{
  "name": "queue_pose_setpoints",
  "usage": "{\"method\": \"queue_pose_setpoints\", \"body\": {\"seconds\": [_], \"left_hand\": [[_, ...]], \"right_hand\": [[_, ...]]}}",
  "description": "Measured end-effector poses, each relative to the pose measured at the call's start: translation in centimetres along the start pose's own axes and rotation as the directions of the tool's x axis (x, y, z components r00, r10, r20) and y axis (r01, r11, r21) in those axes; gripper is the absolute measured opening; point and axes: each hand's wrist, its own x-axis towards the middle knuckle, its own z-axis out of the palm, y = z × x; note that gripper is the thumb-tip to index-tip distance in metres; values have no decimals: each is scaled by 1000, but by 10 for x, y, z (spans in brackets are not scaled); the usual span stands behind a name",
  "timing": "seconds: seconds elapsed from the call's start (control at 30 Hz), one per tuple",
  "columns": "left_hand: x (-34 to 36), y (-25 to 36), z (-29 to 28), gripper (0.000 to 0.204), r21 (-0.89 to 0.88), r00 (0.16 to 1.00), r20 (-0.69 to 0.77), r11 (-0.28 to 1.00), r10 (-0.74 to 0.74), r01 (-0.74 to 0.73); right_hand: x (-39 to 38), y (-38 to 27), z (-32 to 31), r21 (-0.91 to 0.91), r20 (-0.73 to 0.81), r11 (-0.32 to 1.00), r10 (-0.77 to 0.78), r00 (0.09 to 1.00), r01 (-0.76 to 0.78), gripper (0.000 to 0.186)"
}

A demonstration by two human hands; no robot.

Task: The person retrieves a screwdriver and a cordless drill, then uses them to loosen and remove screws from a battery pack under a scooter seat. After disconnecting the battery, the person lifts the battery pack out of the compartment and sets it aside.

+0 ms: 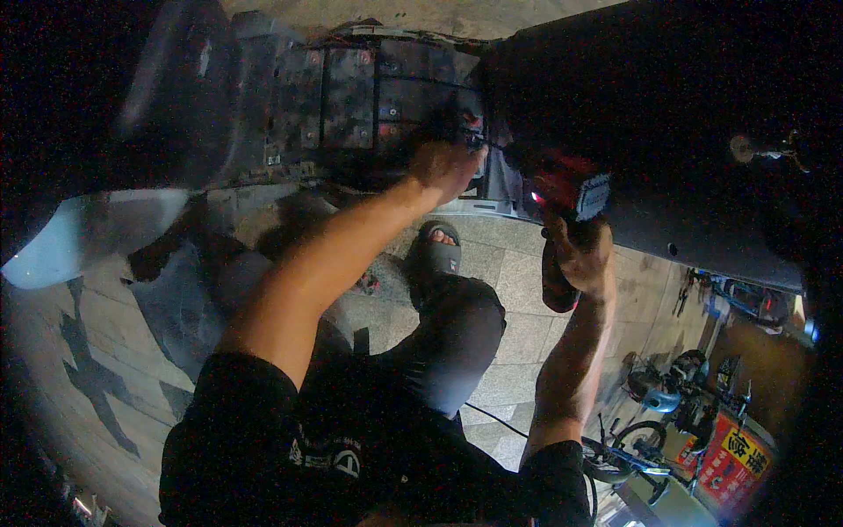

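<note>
A red and black cordless power driver (562,180) is gripped in my right hand (584,255), its handle (556,281) hanging below the fingers. A small light glows on the tool, and its front end points left toward my left hand (446,169). My left hand is closed at the right end of a row of dark battery blocks (349,92) in an open compartment. Its fingertips meet by a terminal and cable (474,139). Whatever they pinch is too dark and small to make out. Bolts with reddish marks show on the blocks.
Dark body panels (650,132) rise on the right and a dark curved part (193,97) on the left. My sandalled foot (439,246) and bent knee (457,342) are just below the compartment, on paving. Bicycles (637,439) and a red sign (736,461) stand lower right.
</note>
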Motion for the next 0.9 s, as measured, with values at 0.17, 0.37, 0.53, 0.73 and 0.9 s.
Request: {"method": "queue_pose_setpoints", "body": {"seconds": [0.17, 0.37, 0.53, 0.73, 0.9], "left_hand": [[0, -2, 8, 43, -11, 982, -188, 1000, -19, 17], [-5, -4, 11, 46, 87, 965, -232, 991, 122, -105], [-8, -4, 12, 44, 90, 898, -367, 970, 243, -225], [-11, -1, 8, 33, 6, 873, -433, 969, 225, -247], [-10, -12, -1, 27, -185, 919, -367, 958, 141, -221]], "right_hand": [[10, -5, -3, -126, 33, 992, -20, 999, 24, 26], [17, 7, -12, -384, 123, 921, -16, 992, 62, 24], [44, 58, -34, -561, 107, 807, -151, 983, 185, 41], [75, -101, -63, -311, 299, 950, 61, 952, 37, 51], [84, -98, -54, -318, 287, 946, 40, 957, 56, 49]]}}
